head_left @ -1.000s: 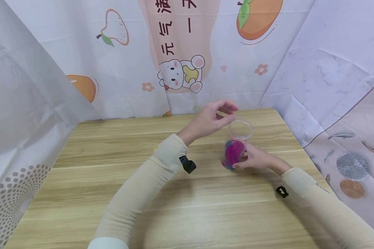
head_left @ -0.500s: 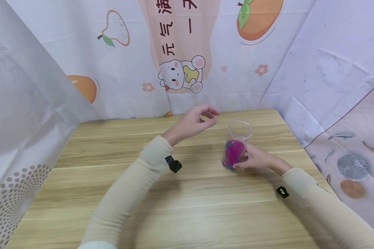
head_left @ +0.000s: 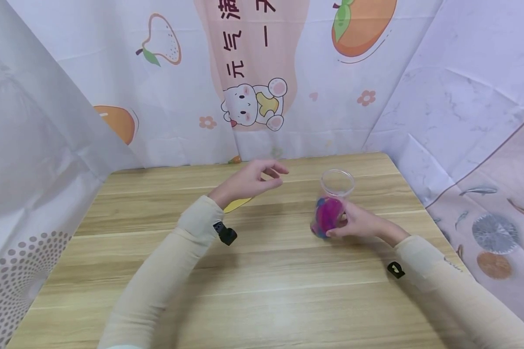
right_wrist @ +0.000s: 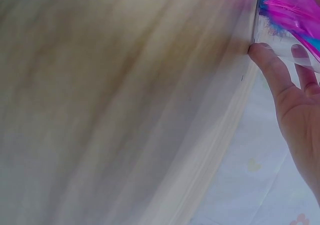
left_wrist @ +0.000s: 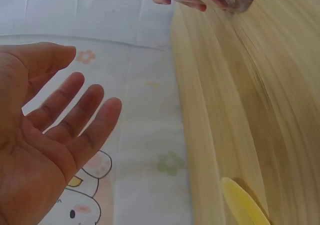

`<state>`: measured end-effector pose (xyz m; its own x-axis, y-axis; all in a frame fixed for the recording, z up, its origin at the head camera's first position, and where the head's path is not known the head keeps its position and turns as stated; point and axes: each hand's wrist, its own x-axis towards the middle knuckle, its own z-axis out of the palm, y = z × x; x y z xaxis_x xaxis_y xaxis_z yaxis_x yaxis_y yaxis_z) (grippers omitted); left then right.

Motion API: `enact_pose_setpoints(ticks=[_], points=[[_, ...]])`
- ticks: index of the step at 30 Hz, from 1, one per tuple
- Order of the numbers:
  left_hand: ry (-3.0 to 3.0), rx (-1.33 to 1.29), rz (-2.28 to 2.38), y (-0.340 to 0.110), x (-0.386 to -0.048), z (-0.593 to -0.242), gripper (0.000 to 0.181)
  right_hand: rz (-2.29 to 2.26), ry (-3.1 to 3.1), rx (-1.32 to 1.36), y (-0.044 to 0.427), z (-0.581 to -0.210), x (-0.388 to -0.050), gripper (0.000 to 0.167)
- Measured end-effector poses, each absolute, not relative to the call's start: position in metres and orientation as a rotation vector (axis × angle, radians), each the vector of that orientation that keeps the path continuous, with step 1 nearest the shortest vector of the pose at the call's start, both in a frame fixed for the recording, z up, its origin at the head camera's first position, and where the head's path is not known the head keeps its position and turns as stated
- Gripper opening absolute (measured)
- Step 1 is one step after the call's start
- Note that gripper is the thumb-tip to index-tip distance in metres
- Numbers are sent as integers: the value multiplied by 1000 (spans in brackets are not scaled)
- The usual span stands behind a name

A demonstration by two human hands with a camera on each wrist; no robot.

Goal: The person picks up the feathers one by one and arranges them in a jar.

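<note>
A clear, round-rimmed plastic jar (head_left: 352, 184) stands upright at the right of the table, with crumpled magenta and blue material (head_left: 329, 214) inside its lower part. My right hand (head_left: 361, 223) grips the jar low on its right side; in the right wrist view, its fingertips touch the clear wall. To the left of the jar, my left hand (head_left: 254, 180) hovers above the table with loosely bent fingers and holds nothing. Under the left wrist lies a yellow thing (head_left: 237, 205) with a curved edge, mostly hidden in the head view. The left wrist view shows only its rounded yellow end (left_wrist: 242, 202).
The wood-grain table (head_left: 262, 291) reaches back to a printed curtain (head_left: 166, 121) with fruit and a cartoon animal. More cloth hangs at the left and right sides. A small black wrist piece (head_left: 225, 233) sits by the left sleeve.
My left hand has moved left and slightly toward me, away from the jar's rim. The yellow thing now shows beneath the wrist. My right hand and the jar have stayed in place.
</note>
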<state>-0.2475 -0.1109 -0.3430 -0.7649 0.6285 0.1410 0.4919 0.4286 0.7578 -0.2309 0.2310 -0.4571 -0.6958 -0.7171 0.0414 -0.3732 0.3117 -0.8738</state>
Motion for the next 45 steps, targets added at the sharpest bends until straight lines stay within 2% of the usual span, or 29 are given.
enact_pose_setpoints(ticks=[19,26,35,45], points=[[2625,795,847,-178,-252,-386,46,-1355,2230,-966,230,-460,-233,88],[2728,662,778,-186,-252,-400,48,-1360,2229,-983,230,-459,-233,89],[2699,351,791,-184,-252,-417,63,-1348,2241,-988,231,-460,-230,89],[2748,333,715,-184,-258,-418,64,-1347,2243,-975,230,-458,-231,87]])
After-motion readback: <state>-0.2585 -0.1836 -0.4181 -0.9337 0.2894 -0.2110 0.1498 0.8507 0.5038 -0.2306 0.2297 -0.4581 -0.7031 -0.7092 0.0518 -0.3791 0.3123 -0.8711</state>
